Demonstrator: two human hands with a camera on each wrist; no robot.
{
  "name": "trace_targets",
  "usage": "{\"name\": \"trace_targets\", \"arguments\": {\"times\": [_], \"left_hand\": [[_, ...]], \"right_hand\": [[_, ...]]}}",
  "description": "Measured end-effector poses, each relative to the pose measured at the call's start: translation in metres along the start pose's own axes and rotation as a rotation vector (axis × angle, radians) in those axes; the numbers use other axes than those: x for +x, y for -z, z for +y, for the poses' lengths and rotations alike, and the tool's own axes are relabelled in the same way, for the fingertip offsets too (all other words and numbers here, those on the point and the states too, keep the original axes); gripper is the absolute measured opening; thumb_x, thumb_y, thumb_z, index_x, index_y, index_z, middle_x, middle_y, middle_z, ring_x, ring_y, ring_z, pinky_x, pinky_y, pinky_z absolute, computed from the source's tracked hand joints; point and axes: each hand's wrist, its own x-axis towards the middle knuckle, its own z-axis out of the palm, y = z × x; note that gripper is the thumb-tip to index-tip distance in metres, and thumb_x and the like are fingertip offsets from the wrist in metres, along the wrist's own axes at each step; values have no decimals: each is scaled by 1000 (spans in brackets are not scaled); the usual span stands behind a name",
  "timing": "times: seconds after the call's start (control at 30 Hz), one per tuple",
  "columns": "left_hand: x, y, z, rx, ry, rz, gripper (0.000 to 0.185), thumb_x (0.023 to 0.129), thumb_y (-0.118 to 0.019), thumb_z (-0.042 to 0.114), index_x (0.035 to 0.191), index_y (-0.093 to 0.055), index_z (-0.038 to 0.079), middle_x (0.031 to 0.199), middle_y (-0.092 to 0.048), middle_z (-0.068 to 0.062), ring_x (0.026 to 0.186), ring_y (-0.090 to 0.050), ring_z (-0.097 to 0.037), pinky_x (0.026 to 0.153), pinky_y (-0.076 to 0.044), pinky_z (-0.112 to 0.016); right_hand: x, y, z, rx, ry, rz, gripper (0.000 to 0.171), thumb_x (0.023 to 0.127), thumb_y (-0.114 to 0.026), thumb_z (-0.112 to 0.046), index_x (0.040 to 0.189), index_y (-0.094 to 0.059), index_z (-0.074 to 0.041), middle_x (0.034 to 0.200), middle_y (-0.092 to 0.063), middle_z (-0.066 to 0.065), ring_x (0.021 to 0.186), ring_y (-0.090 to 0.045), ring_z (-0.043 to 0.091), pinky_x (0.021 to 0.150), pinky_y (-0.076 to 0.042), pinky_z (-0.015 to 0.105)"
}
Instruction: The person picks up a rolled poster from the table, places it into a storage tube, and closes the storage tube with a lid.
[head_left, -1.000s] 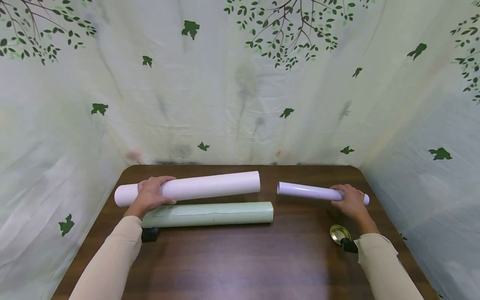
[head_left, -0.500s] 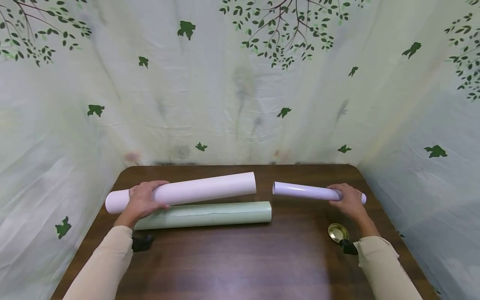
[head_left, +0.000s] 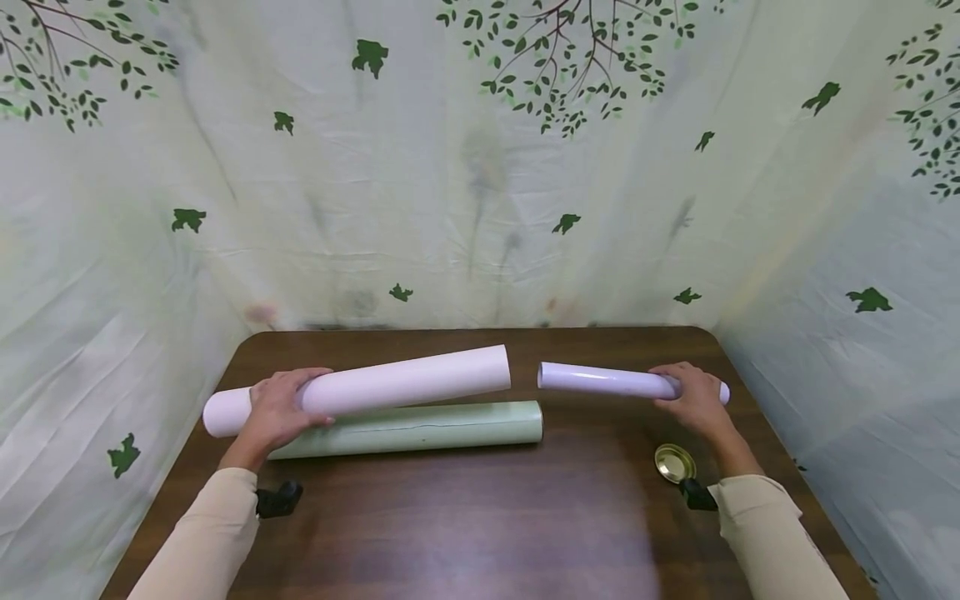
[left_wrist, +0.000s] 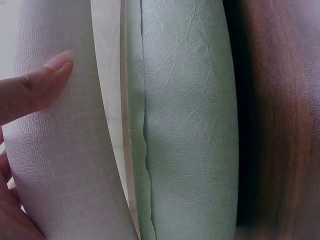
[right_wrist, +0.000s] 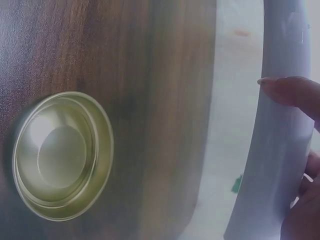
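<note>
Head view shows me both hands near the far edge of the worktop (head_left: 480,525). The left hand (head_left: 277,412) grips the wide white roll (head_left: 408,379) close to its left end, towards the far left corner. The right hand (head_left: 692,398) grips the thin glossy roll (head_left: 600,380) near its right end, towards the far right corner. In each wrist view I find the thumb on one side and fingers on the other; I suppose this is because a smooth round tube would otherwise turn away. Both seem to me slightly raised, since pale background shows beside them, but I cannot be certain. Their inner ends face each other with a gap between.

The green roll (head_left: 442,427) lies in front of the white one, almost parallel to the far edge, and nobody grips it; probably its own weight keeps it in place. The gold dish (head_left: 676,463) sits towards the right edge, in front of the right hand, its hollow side facing up.

I see the worktop as dark brown wood grain, with rounded far corners and a soft shine. Behind it and at both sides hangs a creased pale cloth (head_left: 337,183), printed with green leaves. Beige sleeves (head_left: 198,537) cover both arms.
</note>
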Motion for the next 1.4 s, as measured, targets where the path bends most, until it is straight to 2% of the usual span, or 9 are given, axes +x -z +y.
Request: {"name": "trace_targets", "arguments": {"times": [0.17, 0.7, 1.0, 1.13, 1.4], "left_hand": [[-4, 1, 2, -2, 10, -2, 68, 62, -89, 17, 122, -60, 4, 122, -60, -23, 110, -45, -43, 90, -19, -62], [-10, 4, 12, 13, -36, 8, 71, 60, -90, 15, 123, -60, 4, 123, -60, -23, 110, -45, -42, 91, -19, -62], [-15, 5, 17, 14, -40, 25, 70, 59, -91, 14, 121, -61, 4, 121, -61, -24, 109, -45, -43, 91, -18, -62], [-18, 5, 19, 6, -31, 12, 69, 60, -90, 12, 122, -60, 4, 121, -60, -25, 110, -44, -44, 92, -18, -63], [-25, 6, 22, 9, -34, 15, 68, 60, -89, 11, 122, -61, 4, 121, -61, -24, 110, -45, -43, 92, -18, -62]], "right_hand": [[-1, 2, -4, 4, 15, 4, 42, 74, -80, -6, 113, -66, -1, 111, -61, 27, 104, -55, 46, 86, -28, 61], [-7, 13, -20, 0, 83, 28, 42, 72, -82, -7, 111, -67, -2, 108, -63, 24, 99, -58, 44, 81, -32, 58], [-10, 15, -24, 12, 119, 30, 42, 71, -83, -6, 110, -68, -2, 107, -64, 22, 97, -59, 41, 81, -31, 54], [-12, 15, -27, 16, 136, 33, 43, 70, -83, -6, 110, -68, -2, 106, -65, 21, 97, -60, 41, 80, -32, 53], [-18, 14, -32, 49, 156, 32, 44, 69, -83, -5, 110, -68, -2, 106, -64, 20, 98, -58, 40, 84, -33, 56]]}}
